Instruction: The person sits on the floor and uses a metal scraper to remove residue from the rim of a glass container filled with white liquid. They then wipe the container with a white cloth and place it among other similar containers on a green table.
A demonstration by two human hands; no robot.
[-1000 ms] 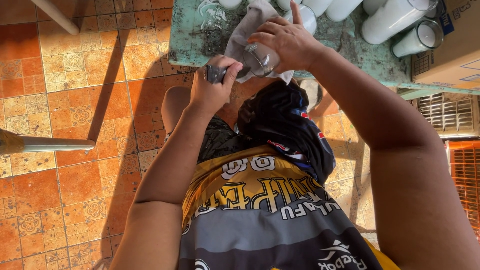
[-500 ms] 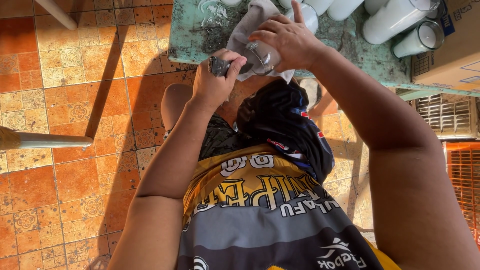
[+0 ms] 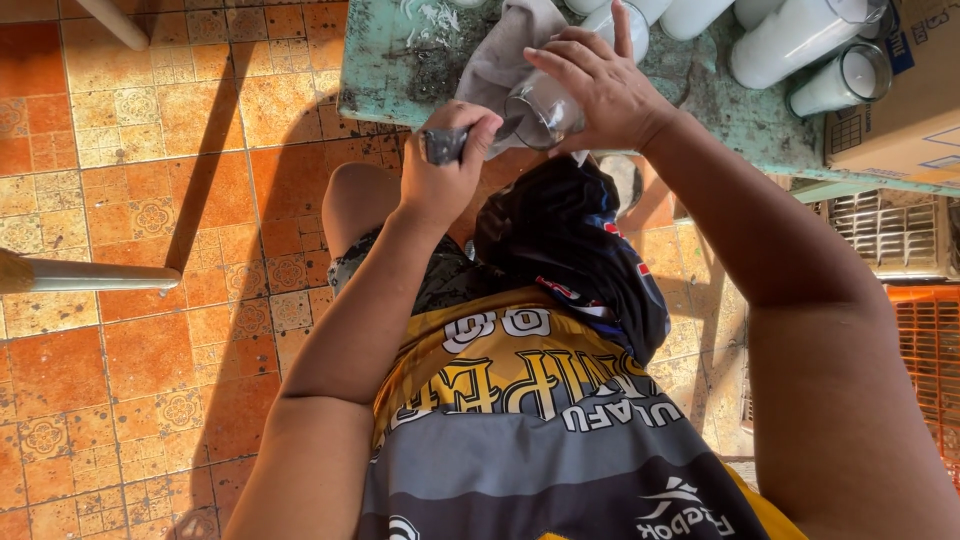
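My right hand [image 3: 600, 85] grips a clear glass jar [image 3: 545, 112] tilted on its side at the near edge of a worn green table [image 3: 390, 60]. The jar's mouth faces my left hand [image 3: 450, 170]. That hand is closed around the dark handle of a small tool [image 3: 440, 147], whose metal tip reaches into the jar's mouth. A grey cloth [image 3: 505, 50] lies under and behind the jar. A dark bundle of cloth [image 3: 570, 240] rests in my lap below both hands.
Several white candles in glass jars [image 3: 800, 35] lie on the table at the top right, beside a cardboard box [image 3: 900, 110]. A pale pole [image 3: 90, 275] juts in from the left over the orange floor tiles. A metal grille [image 3: 890, 235] and an orange crate [image 3: 925, 360] stand at the right.
My left hand has shifted a little up and toward the jar with the tool. My right hand keeps its hold on the jar in nearly the same place.
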